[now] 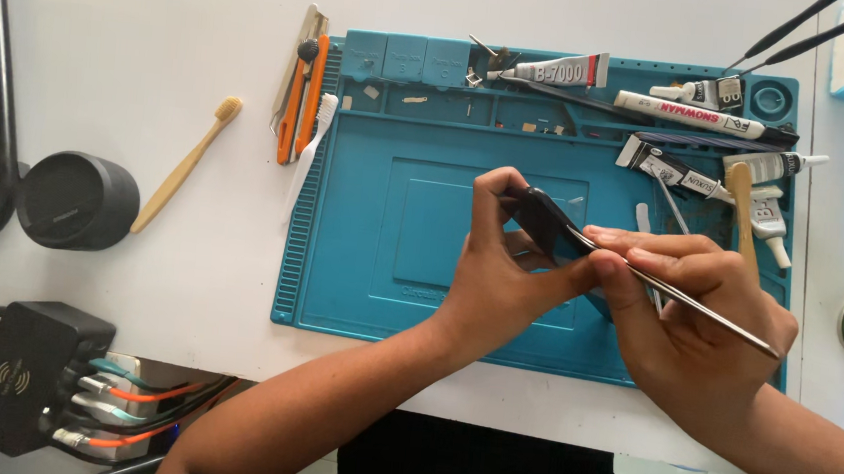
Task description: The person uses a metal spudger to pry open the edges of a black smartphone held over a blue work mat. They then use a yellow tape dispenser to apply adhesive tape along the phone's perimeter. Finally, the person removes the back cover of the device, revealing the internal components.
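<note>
A small black device (542, 219) is held above the middle of the blue work mat (360, 262), pinched in the left hand (499, 273). The right hand (687, 308) has its grip pressed together on metal tweezers (678, 299), whose tips touch the device. Glue tubes (673, 111) lie along the mat's far edge; a bamboo toothbrush (187, 163) rests on the white surface (158, 26) toward its left edge.
</note>
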